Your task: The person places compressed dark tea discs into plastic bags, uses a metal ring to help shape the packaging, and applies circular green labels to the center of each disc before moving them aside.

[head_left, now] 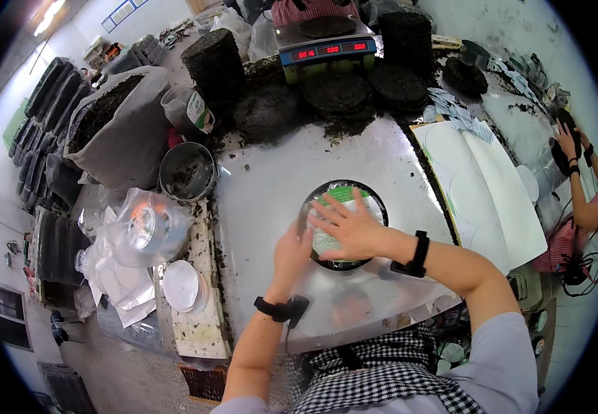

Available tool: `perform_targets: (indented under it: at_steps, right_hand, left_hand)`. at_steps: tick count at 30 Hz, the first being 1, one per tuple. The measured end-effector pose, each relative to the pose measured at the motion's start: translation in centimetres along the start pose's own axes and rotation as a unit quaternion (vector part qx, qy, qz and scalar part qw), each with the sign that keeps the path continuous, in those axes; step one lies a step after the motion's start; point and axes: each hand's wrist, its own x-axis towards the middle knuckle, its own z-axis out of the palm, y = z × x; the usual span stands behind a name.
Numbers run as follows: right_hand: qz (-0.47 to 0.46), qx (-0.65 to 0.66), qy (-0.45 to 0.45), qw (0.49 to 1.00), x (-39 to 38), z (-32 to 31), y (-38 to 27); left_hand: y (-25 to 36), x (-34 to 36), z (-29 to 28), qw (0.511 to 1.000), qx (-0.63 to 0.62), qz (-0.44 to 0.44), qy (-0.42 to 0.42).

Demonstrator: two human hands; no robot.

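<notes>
A round, flat, dark disc-shaped package (381,207) in clear wrap lies on the pale tabletop in front of me. Its round label (342,194) is green and white. My right hand (354,231) lies flat across the label with its fingers spread wide. At the package's left edge is my left hand (290,259), slightly blurred, its fingers stretched along the rim and its thumb apart. Whether the left fingers press on the rim is hard to make out.
Stacked dark round cakes (340,96) and a digital scale (326,52) line the table's back. At left stand a metal pot (187,171), a white-lidded tub (183,286) and a large sack (123,131). White label sheets (482,186) lie right, near another person's hands (568,141).
</notes>
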Motion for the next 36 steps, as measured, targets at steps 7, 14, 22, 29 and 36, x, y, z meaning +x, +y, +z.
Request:
perform_targets:
  at_steps: [7,14,22,29,36]
  right_hand:
    - [0.03,-0.009,-0.006,0.999,-1.8,-0.4,-0.3]
    - [0.054,-0.05,-0.058,0.996,-2.5,-1.2,-0.8]
    - [0.012,0.216,-0.147,0.965,-3.0,-12.7,-2.5]
    - [0.051,0.368,0.107,0.922,1.0,-16.4,-0.1]
    - [0.127,0.024,-0.209,0.969,-0.2,-2.5,2.2]
  left_hand:
    - [-0.6,0.7,-0.1,0.999,-0.019,0.031,-0.015]
    - [6.6,-0.7,-1.8,0.97,0.159,0.181,0.032]
    - [14.6,-7.1,-3.7,0.932,0.202,0.288,0.081]
    - [-2.3,-8.6,-14.5,0.913,-0.241,-0.048,0.324]
    - [-4.8,-4.0,-5.6,0.936,-0.267,-0.106,0.202]
